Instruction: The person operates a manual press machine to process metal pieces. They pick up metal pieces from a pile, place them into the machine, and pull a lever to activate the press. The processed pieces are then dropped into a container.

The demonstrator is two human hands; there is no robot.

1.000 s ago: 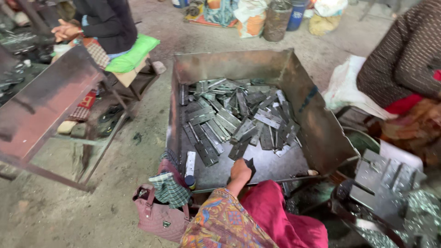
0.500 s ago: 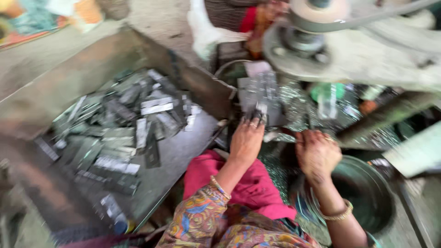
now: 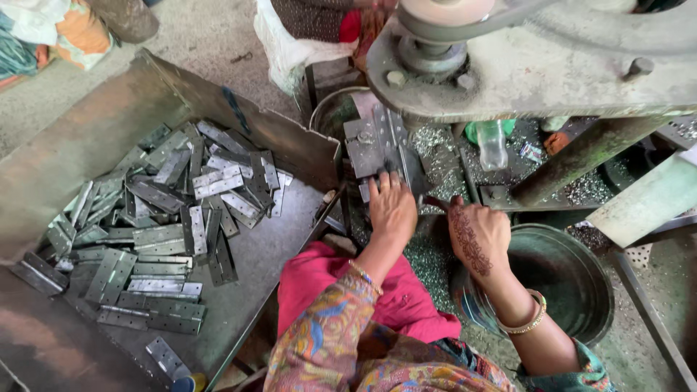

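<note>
My left hand rests on a stack of grey metal hinge plates lying on the press bed, fingers spread over the near edge of the stack. My right hand is closed around a thin dark tool whose tip points toward the plates. Above both hands stands a heavy grey press machine with a round wheel on top. To the left, a large rusty metal tray holds several loose hinge plates.
A dark round metal basin sits under my right forearm. Metal shavings cover the press bed. A clear plastic bottle stands behind the plates. Another person's clothing shows at the top. A slanted metal bar lies at right.
The view has swung from the tray to the press. My left hand left the tray and now lies on the plates at the machine; my right hand came into view holding the tool.
</note>
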